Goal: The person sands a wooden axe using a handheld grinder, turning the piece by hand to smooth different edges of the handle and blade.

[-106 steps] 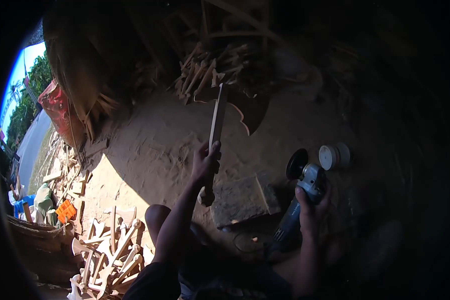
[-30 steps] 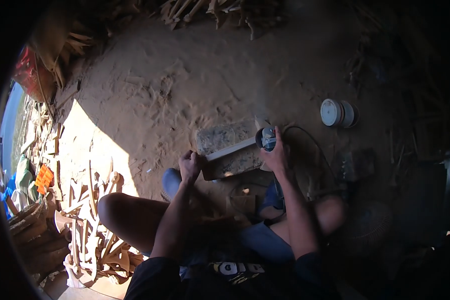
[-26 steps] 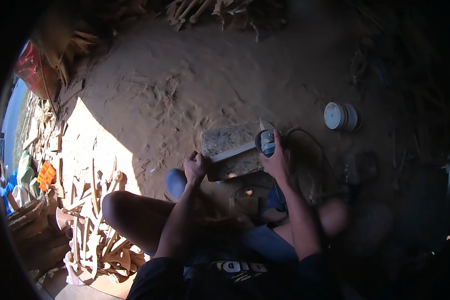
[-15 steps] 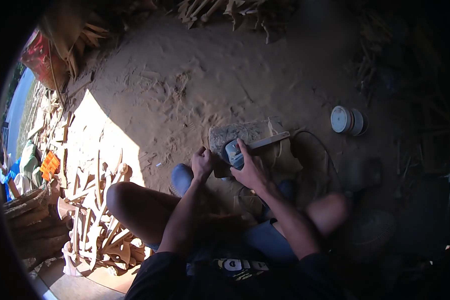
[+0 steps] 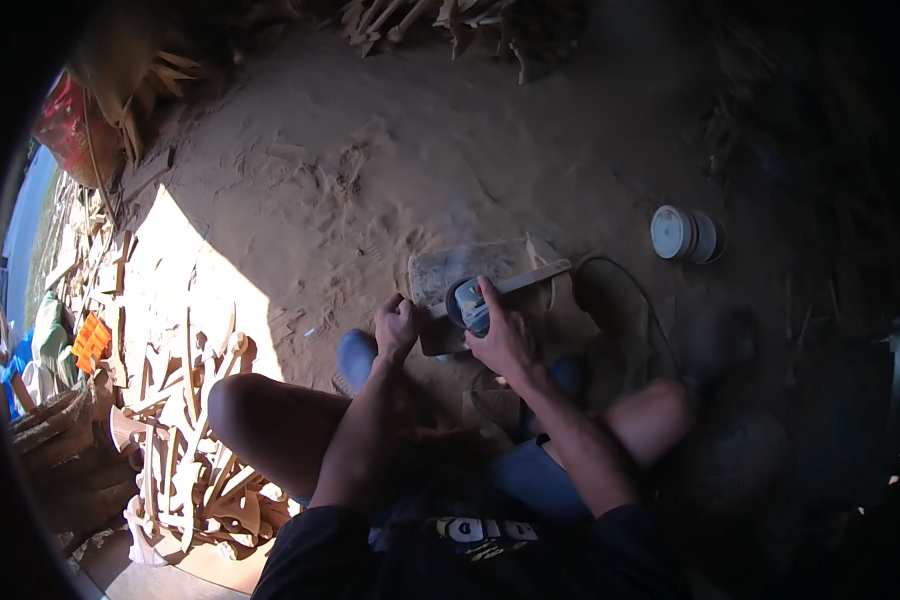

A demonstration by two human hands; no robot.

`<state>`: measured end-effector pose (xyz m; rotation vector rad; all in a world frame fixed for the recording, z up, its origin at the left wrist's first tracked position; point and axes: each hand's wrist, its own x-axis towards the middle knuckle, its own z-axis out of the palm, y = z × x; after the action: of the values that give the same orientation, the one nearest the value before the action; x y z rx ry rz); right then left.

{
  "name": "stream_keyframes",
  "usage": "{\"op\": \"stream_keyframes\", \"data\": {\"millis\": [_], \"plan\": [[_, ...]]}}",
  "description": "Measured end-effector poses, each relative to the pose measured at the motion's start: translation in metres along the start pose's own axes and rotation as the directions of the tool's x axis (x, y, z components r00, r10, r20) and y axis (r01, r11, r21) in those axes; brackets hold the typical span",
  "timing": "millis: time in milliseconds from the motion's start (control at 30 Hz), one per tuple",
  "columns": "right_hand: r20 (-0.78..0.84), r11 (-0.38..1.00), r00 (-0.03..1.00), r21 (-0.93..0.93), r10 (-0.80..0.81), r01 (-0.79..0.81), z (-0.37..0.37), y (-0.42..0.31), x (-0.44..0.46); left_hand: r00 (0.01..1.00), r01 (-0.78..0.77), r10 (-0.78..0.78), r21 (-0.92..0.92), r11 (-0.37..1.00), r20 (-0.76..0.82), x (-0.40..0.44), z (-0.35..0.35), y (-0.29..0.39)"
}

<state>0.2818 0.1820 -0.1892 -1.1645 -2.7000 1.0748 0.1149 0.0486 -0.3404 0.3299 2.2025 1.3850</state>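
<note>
My right hand (image 5: 505, 340) is closed around the body of a small angle grinder (image 5: 473, 312), its index finger stretched along the top. The grinder's round disc lies against a narrow wooden strip (image 5: 535, 277). The strip slants across a worn wooden block (image 5: 445, 272) on the ground, its far end resting near the block's right side. My left hand (image 5: 397, 325) is closed on the strip's near left end. Part of the strip is hidden under the grinder. A dark cable (image 5: 640, 283) curves over the ground to the right of the block.
A pale bucket (image 5: 675, 233) lies on its side at the right. Many cut wooden pieces (image 5: 195, 440) are heaped in sunlight to my left, with more wood (image 5: 425, 20) at the far edge. An orange object (image 5: 91, 343) and a red sack (image 5: 68, 125) stand at the left.
The grinder has shifted slightly right along the strip, away from my left hand, and more strip shows between them. The whole view has moved a little.
</note>
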Motion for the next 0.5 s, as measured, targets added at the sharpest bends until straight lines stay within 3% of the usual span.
{"op": "stream_keyframes", "data": {"millis": [167,267,300,400,500], "plan": [[-0.01,0.979,0.979,-0.026,0.202,-0.203,-0.031,0.012,0.011,0.999,-0.005,0.007,-0.055,0.998,0.04,0.004,-0.001,-0.008],[-0.171,0.993,0.978,0.014,0.118,-0.118,-0.034,0.038,0.021,0.998,0.0,0.007,-0.115,0.993,0.064,0.004,-0.001,-0.006],[-0.083,0.968,0.965,-0.016,0.25,-0.252,-0.039,0.048,0.024,0.997,0.012,-0.001,-0.142,0.99,0.078,0.004,-0.001,-0.005],[-0.272,0.993,0.955,0.05,0.116,-0.107,-0.037,0.076,0.031,0.993,0.034,-0.009,-0.208,0.977,0.122,0.003,-0.003,-0.002],[-0.279,0.977,0.937,0.016,0.209,-0.213,-0.052,0.09,0.039,0.99,0.038,-0.006,-0.236,0.971,0.138,0.002,-0.004,0.002]]}}
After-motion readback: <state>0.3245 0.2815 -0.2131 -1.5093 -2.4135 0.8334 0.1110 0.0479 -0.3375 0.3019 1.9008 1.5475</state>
